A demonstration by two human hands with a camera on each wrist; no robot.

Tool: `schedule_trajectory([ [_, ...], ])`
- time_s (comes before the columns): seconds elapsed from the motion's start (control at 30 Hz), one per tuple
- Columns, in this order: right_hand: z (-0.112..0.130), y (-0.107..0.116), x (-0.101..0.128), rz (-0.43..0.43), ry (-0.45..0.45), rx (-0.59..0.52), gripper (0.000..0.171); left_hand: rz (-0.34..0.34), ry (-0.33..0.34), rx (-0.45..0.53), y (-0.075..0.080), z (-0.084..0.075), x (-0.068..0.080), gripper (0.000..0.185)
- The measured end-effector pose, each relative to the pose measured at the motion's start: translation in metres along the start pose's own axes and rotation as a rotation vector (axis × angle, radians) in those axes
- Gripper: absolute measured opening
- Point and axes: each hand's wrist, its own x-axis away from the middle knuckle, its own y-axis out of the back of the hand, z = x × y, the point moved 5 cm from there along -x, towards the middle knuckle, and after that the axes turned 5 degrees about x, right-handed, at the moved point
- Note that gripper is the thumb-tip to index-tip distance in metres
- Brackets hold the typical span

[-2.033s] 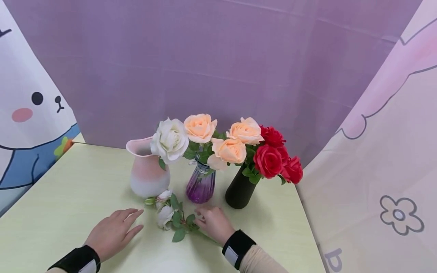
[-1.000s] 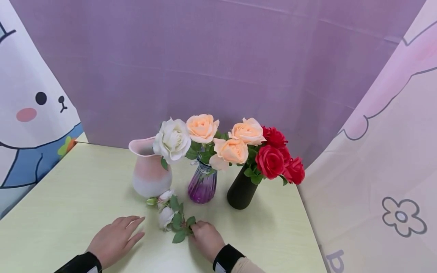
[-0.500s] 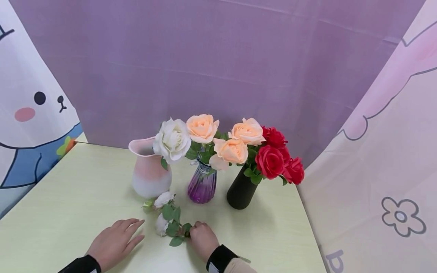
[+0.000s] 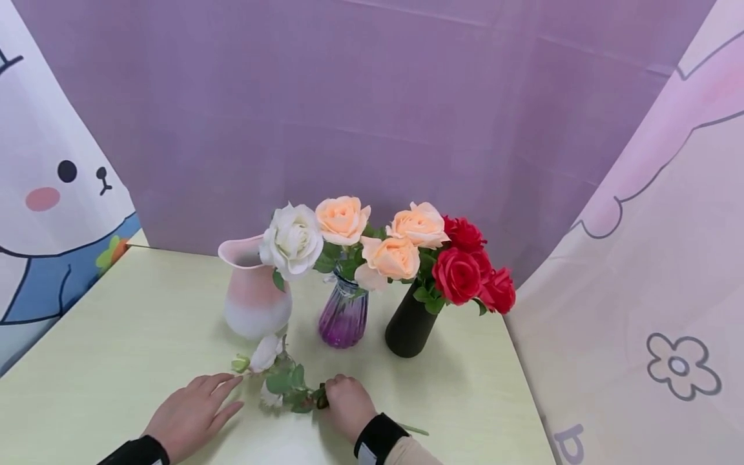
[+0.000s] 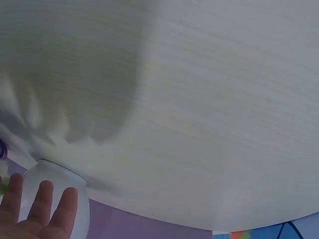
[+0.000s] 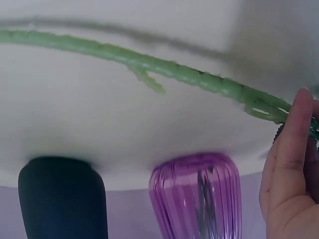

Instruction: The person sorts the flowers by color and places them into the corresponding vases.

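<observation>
A spray of white roses (image 4: 266,353) with green leaves and a pale bud is pinched near its leaves by my right hand (image 4: 349,407). Its green stem (image 6: 174,71) runs out beyond the right hand in the right wrist view, above the tabletop. The blooms point left, close to the fingertips of my left hand (image 4: 194,413). That left hand hovers low over the table, fingers extended, holding nothing. Behind the spray stands a pink-and-white pitcher vase (image 4: 258,303); no flower stem is seen entering it. In the left wrist view the left fingers (image 5: 45,201) overlap this vase.
A purple glass vase (image 4: 343,316) holds a large white rose (image 4: 292,240) and peach roses (image 4: 392,257). Right of it, a black vase (image 4: 409,323) bears several red roses (image 4: 459,274). A purple cloth (image 4: 372,116) hangs behind the pale table (image 4: 139,310).
My right hand has come down and gripped the rose spray's stem. The blooms have shifted left, toward my left hand, and the stem end now shows right of the wrist. The left hand barely moves.
</observation>
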Motion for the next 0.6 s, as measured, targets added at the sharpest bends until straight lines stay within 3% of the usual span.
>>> schedule_trajectory([
  [0.07, -0.008, -0.016, -0.002, -0.056, -0.017, -0.019, 0.04, -0.001, 0.004, -0.008, 0.009, -0.004, -0.003, 0.058],
  [0.13, -0.016, -0.019, -0.005, -0.089, -0.045, -0.081, 0.032, 0.043, 0.032, 0.016, 0.037, -0.019, -0.011, 0.057],
  [0.27, -0.023, 0.017, -0.01, -0.117, -0.1, -0.162, 0.029, 0.104, 0.078, 0.034, 0.102, -0.057, -0.027, 0.053],
  [0.37, -0.025, 0.06, -0.014, -0.154, -0.109, -0.221, 0.028, 0.118, 0.087, 0.042, 0.133, -0.075, -0.035, 0.049],
  [0.47, -0.026, 0.111, -0.017, -0.199, -0.095, -0.262, 0.028, 0.114, 0.087, 0.043, 0.145, -0.081, -0.039, 0.047],
  [0.6, -0.027, 0.166, -0.021, -0.292, -0.065, -0.284, 0.024, 0.118, 0.093, 0.046, 0.137, -0.074, -0.04, 0.05],
])
